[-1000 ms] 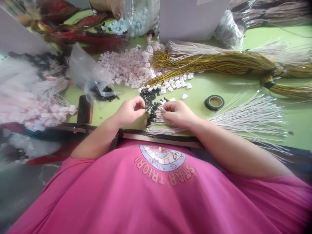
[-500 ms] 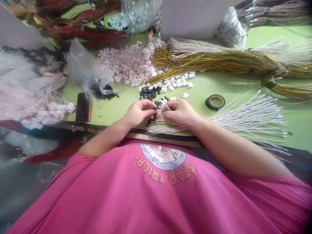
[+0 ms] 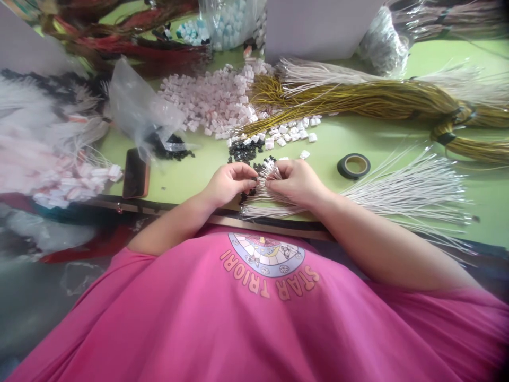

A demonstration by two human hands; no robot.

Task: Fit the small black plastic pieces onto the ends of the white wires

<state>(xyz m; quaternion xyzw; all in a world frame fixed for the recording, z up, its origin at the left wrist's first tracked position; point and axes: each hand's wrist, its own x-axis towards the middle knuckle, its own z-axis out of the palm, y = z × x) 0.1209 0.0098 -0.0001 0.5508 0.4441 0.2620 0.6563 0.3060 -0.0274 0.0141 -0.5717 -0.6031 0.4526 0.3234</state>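
Observation:
My left hand pinches a small black piece at the thumb and fingertips; most of it is hidden. Facing it, my right hand has its thumb and fingers closed on a white wire near the metal-tipped ends. The bundle of white wires runs beneath my right forearm and fans out to the right on the green table. Under and between my hands lie more white wire ends and small black connector pieces. Another heap of black pieces sits just beyond my fingertips.
A pile of white connectors lies behind my hands, touching yellow-brown wires. A roll of black tape is to the right. At left are a phone, a clear plastic bag and wires with white connectors.
Both hands keep nearly the same pose, fingertips close together. The whole view has shifted slightly; nothing on the table has visibly been moved.

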